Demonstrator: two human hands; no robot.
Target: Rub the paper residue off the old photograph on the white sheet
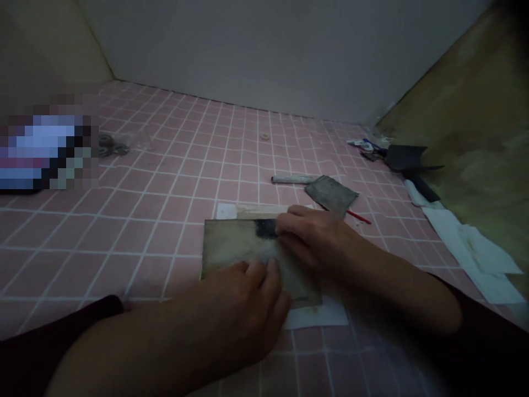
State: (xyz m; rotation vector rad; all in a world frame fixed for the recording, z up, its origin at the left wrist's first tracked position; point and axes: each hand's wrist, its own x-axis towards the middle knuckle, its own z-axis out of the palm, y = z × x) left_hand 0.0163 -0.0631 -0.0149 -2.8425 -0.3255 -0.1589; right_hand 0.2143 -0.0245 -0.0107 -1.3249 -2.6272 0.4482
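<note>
A greyish-beige rectangular sheet [231,242] lies on white paper [318,317], with a black smudged patch [265,228] near its top edge. My left hand [256,303] rests on the lower part of the sheet, fingers bent and slightly apart, holding nothing that I can see. Over the upper right of the sheet, my right hand [312,234] is closed in a pinch, fingertips at the black patch. Whatever it may hold is hidden by the fingers. Just beyond that hand are a dark grey crumpled cloth or sheet [330,193] and a thin red stick [359,216].
A pale roll or tube [291,179] and a small ring [265,137] lie on the pink tiled surface [165,182]. At right are a black scoop-like tool [407,158], small packets [361,145] and white paper strips [467,248]. A blurred-out screen [41,143] stands left, near small round items [111,146].
</note>
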